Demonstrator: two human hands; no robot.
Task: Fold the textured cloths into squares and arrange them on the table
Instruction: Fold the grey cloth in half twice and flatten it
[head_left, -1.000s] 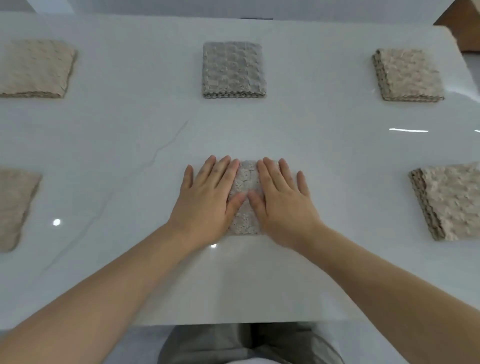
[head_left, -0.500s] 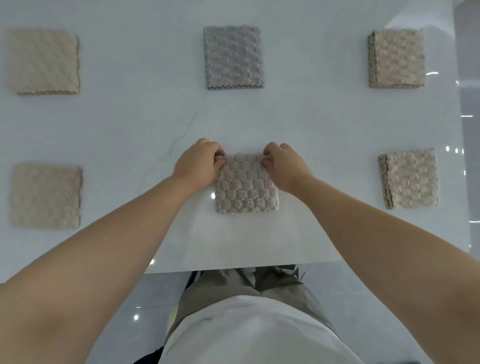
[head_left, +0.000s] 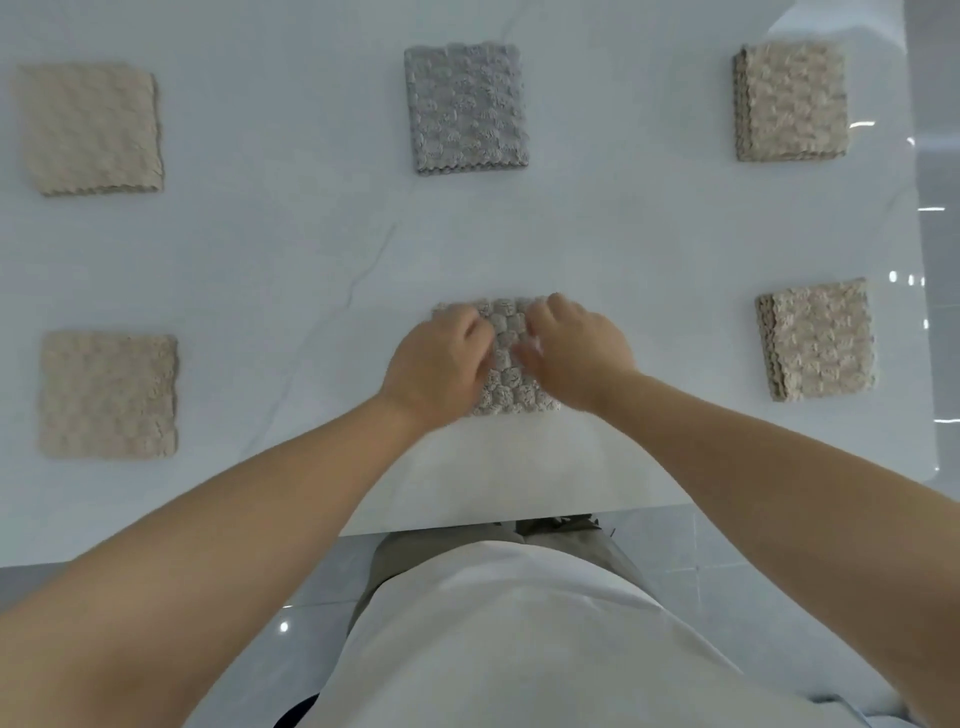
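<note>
Both hands, left hand (head_left: 436, 364) and right hand (head_left: 576, 353), are pressing curled grips onto the folded grey cloth (head_left: 506, 374) near the counter's (head_left: 311, 260) front edge.

The white marble-look table (head_left: 291, 249) in front of me carries six folded cloths. Far row: beige cloth (head_left: 89, 129) on the left, grey cloth (head_left: 466, 107) in the middle, tan cloth (head_left: 790, 101) on the right. Near row: beige square (head_left: 109, 396) left, grey folded cloth (head_left: 511, 382) under my hands in the middle, tan square (head_left: 816, 345) right, all well apart.
</note>
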